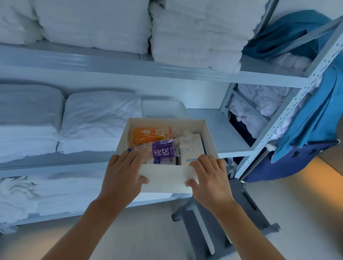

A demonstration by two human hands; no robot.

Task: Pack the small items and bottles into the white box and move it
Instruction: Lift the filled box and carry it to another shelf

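The open white box (165, 178) is held in the air in front of a grey shelf unit. My left hand (122, 177) grips its near left corner, fingers over the rim and thumb on the front wall. My right hand (209, 179) grips the near right corner the same way. Inside lie an orange-labelled bottle (150, 135) at the back, a purple-labelled clear bottle (161, 152) across the middle, and a small white packet with printed letters (191, 152) on the right.
The grey shelf (216, 130) behind the box holds a white tray (161, 108) and folded white linen (99, 116). More stacked linen fills the shelves above and below. A cart with blue cloth bags (316, 125) stands at the right, its grey base (222, 212) under my right arm.
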